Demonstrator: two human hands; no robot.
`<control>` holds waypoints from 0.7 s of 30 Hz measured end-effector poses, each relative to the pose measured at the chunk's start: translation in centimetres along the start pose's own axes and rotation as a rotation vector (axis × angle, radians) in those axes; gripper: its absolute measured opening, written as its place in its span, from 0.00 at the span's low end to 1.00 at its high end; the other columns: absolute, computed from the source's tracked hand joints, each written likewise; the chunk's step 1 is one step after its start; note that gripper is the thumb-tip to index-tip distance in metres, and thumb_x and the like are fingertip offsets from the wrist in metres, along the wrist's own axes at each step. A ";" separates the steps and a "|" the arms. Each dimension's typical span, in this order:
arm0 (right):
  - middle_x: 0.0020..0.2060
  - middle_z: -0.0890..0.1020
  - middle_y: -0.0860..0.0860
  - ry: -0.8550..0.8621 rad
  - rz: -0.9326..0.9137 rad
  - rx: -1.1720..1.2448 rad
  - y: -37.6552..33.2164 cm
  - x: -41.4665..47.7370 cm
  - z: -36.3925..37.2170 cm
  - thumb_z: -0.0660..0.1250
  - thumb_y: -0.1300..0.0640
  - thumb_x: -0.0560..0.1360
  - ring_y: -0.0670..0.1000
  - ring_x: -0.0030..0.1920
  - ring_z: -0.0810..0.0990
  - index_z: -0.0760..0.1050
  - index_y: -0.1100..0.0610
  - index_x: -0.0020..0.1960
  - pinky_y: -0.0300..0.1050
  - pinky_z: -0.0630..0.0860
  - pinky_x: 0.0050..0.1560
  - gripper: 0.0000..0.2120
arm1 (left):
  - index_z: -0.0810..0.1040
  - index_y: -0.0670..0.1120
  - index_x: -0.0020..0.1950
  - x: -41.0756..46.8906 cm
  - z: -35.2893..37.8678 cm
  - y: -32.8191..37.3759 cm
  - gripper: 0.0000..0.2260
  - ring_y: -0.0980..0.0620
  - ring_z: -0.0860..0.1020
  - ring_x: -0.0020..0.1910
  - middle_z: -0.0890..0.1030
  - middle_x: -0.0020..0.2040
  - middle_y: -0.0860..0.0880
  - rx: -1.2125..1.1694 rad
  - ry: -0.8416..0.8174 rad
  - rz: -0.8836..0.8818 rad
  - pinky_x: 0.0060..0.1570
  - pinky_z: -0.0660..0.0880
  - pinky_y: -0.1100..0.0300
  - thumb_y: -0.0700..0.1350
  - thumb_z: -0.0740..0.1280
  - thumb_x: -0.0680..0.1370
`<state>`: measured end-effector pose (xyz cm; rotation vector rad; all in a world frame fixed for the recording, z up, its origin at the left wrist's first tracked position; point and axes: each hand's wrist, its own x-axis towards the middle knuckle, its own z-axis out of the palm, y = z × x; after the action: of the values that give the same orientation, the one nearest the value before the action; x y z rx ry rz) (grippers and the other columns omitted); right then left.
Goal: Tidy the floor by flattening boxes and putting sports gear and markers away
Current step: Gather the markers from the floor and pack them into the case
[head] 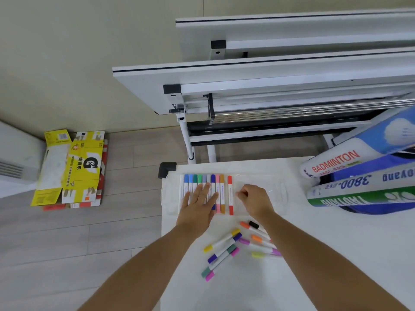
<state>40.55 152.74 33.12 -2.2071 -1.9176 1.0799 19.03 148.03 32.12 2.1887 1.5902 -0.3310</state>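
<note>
Head view looks down on a row of markers [207, 191] lying side by side in a clear plastic case [278, 198] on the white counter [336, 254]. Their caps run blue, teal, green, grey, purple, pink and ochre, with a red marker [230, 195] lying a little apart to the right of the row. The left hand [198, 204] rests flat on the row, fingers spread wide and palm down, gripping nothing. The right hand [254, 198] sits over the empty right part of the case, fingers curled in with the tips pinched close; whether it holds anything cannot be told.

Nearer the camera, a loose cluster of markers [238, 248] lies scattered on the counter between the two forearms, with yellow, purple, green, pink, orange and black caps pointing different ways.

On the right edge of the counter, badminton shuttlecock tubes [350, 176] lie stacked on a blue bag [359, 211], one printed BADMINTON, one green and white.

Down on the wooden floor [89, 243] to the left, flattened cardboard boxes [76, 169] lie in a pile near the wall, the top one yellow. Folded white tables [269, 86] stand behind the counter.
</note>
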 end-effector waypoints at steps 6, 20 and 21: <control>0.47 0.77 0.49 -0.086 -0.137 -0.215 6.2 -5.2 -2.5 0.61 0.52 0.79 0.52 0.46 0.79 0.77 0.54 0.51 0.47 0.75 0.48 0.09 | 0.43 0.58 0.81 1.2 -1.5 1.4 0.26 0.42 0.33 0.78 0.35 0.80 0.47 0.032 -0.027 0.008 0.76 0.40 0.42 0.56 0.49 0.85; 0.52 0.76 0.53 -0.179 -0.134 -0.493 8.1 -8.1 -0.9 0.58 0.53 0.78 0.56 0.50 0.78 0.73 0.56 0.57 0.48 0.74 0.45 0.11 | 0.37 0.59 0.80 1.9 -0.7 1.7 0.26 0.44 0.28 0.75 0.31 0.79 0.49 0.060 -0.065 -0.009 0.74 0.37 0.41 0.59 0.46 0.85; 0.50 0.76 0.52 -0.165 -0.133 -0.430 7.7 -8.1 -1.0 0.59 0.52 0.78 0.55 0.48 0.79 0.74 0.56 0.54 0.47 0.74 0.44 0.10 | 0.37 0.59 0.80 1.8 -0.7 1.7 0.26 0.44 0.28 0.75 0.31 0.79 0.48 0.057 -0.067 -0.008 0.73 0.37 0.42 0.59 0.46 0.85</control>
<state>47.72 144.19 34.29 -2.1907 -2.5344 0.9249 21.19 149.48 32.31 2.1903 1.5721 -0.4532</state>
